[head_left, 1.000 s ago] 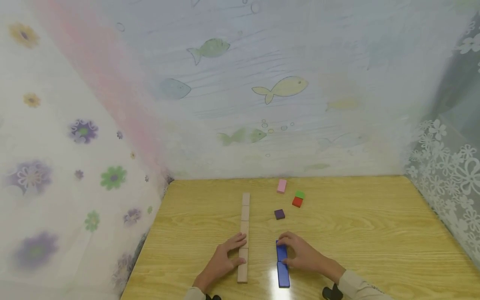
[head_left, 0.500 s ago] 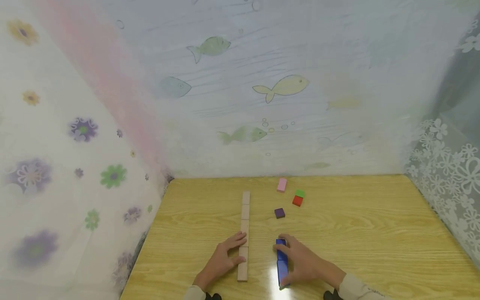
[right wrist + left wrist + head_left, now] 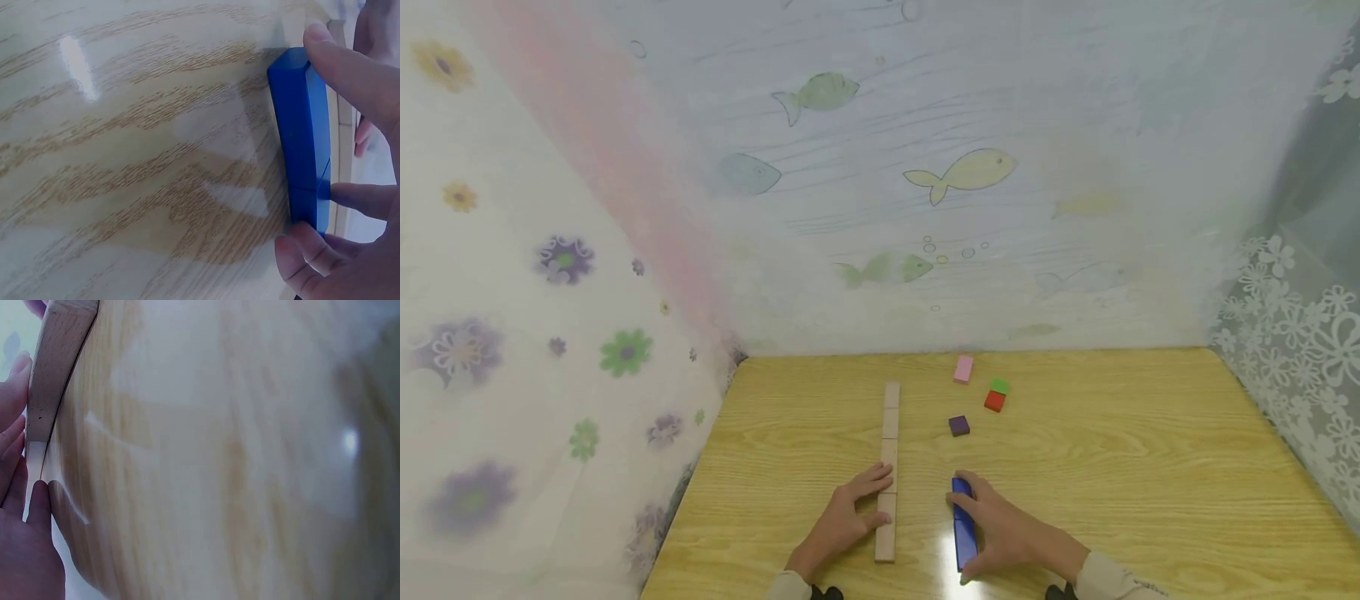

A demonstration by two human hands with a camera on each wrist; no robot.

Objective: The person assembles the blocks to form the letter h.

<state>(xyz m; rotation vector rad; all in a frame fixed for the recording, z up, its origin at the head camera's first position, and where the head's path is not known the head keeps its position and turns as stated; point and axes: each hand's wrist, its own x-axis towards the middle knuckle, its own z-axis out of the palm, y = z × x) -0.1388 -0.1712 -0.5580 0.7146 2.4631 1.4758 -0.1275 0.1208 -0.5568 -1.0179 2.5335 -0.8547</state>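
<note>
In the head view, a straight row of light wooden blocks (image 3: 886,528) lies on the table, and my left hand (image 3: 842,523) rests against its near part, fingers spread over the edge. Wood grain of one block (image 3: 57,362) shows beside my left hand (image 3: 28,550) in the left wrist view. Two blue blocks (image 3: 965,542) lie end to end to the right of the row. My right hand (image 3: 1006,527) spans them, thumb at the near end and fingers curled round the far end. The right wrist view shows the blue blocks (image 3: 303,125) held in my right hand (image 3: 369,250).
Farther back on the wooden table (image 3: 1097,433) lie a purple block (image 3: 959,426), a pink block (image 3: 963,369), and a green block (image 3: 999,386) touching a red one (image 3: 995,402). Patterned sheets (image 3: 850,217) stand behind and beside the table.
My right thumb has moved from the middle of the blue blocks to their near end, widening the grip to both blocks, which now look straighter in line. My left hand has stayed put.
</note>
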